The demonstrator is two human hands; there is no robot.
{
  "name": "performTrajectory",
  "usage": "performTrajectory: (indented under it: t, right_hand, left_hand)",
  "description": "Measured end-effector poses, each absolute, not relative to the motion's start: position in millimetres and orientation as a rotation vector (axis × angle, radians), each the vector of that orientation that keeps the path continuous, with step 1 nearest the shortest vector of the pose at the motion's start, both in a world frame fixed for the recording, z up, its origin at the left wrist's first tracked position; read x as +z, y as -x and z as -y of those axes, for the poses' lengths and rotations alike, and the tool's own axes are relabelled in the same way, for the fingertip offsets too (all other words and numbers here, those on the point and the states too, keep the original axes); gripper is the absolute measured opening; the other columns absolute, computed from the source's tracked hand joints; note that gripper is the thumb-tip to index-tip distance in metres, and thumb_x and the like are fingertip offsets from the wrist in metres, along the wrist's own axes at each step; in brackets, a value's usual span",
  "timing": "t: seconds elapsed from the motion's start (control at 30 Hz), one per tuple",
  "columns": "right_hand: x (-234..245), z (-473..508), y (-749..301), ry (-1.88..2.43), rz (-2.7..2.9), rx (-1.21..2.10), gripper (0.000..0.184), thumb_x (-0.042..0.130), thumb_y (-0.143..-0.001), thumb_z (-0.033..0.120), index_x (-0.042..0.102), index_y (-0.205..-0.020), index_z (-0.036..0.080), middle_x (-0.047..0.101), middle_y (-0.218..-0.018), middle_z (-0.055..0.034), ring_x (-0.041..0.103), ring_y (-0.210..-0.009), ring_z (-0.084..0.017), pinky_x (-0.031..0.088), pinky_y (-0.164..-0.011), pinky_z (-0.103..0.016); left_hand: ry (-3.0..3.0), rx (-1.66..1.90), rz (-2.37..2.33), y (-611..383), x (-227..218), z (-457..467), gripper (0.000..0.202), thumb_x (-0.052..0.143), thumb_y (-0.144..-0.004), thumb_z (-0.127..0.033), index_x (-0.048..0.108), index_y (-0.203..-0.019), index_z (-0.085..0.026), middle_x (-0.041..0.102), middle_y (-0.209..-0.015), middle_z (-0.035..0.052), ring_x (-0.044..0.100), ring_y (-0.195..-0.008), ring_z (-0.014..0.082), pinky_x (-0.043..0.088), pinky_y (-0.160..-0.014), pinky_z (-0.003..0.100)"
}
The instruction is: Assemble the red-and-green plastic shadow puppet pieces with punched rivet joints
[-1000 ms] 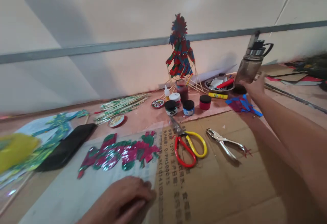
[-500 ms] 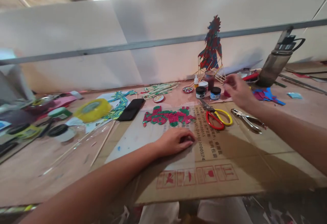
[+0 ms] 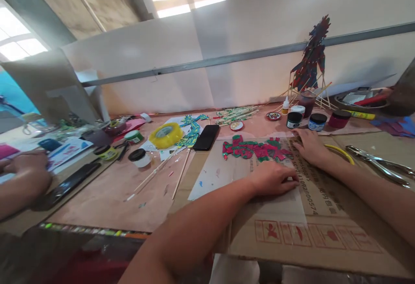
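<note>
My left hand (image 3: 272, 180) lies palm down on a clear plastic sheet (image 3: 227, 173) that covers part of a cardboard sheet (image 3: 324, 232), fingers flat and holding nothing. Just beyond it on the plastic lies a red and green foil puppet cutout (image 3: 256, 149). My right hand (image 3: 309, 148) rests palm down, fingers stretched, on top of the scissors. Only their yellow handle (image 3: 339, 153) shows, to the right of the hand. Whether the fingers grip the scissors I cannot make out.
A metal hole punch (image 3: 372, 161) lies right of the scissors. Paint jars (image 3: 294, 119) and a standing puppet (image 3: 311, 59) are at the back. A black phone (image 3: 206, 137), a yellow tape roll (image 3: 166, 135) and sticks (image 3: 181, 173) lie left. Another person's hand (image 3: 26, 176) is far left.
My right hand drew back from the bottle at the far right and came down on the scissors. My left hand stayed on the plastic sheet. The view swung left.
</note>
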State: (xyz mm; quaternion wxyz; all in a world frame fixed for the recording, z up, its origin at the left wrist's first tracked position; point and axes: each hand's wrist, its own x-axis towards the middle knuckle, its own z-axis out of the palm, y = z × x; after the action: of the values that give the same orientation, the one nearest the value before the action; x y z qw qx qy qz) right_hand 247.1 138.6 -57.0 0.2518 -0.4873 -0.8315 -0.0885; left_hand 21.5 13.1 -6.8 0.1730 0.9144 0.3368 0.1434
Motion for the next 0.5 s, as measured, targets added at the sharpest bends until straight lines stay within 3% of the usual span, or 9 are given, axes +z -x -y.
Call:
performTrajectory:
  t: [0.2, 0.5]
  right_hand:
    - [-59, -132, -254, 1.270, 2.352, -0.302, 0.044, 0.046, -0.088, 0.020, 0.057, -0.130, 0.014, 0.068, -0.118, -0.0183, 0.062, -0.107, -0.036, 0.047, -0.099, -0.054]
    - [-28, -95, -240, 1.229, 2.456, -0.214, 0.036, 0.046, -0.093, 0.019, 0.063, -0.124, 0.018, 0.066, -0.129, -0.0168, 0.060, -0.116, -0.033, 0.048, -0.101, -0.054]
  left_hand:
    - [-2.530, 0.368, -1.024, -20, -2, -13, 0.020, 0.058, -0.093, -0.036, 0.072, -0.101, -0.024, 0.076, -0.087, 0.0023, 0.069, -0.081, 0.0175, 0.045, -0.068, 0.025]
    - [-2.472, 0.391, -1.011, -18, -2, -11, 0.018, 0.058, -0.092, -0.031, 0.073, -0.096, -0.022, 0.076, -0.089, 0.0025, 0.069, -0.081, 0.0168, 0.047, -0.071, 0.026]
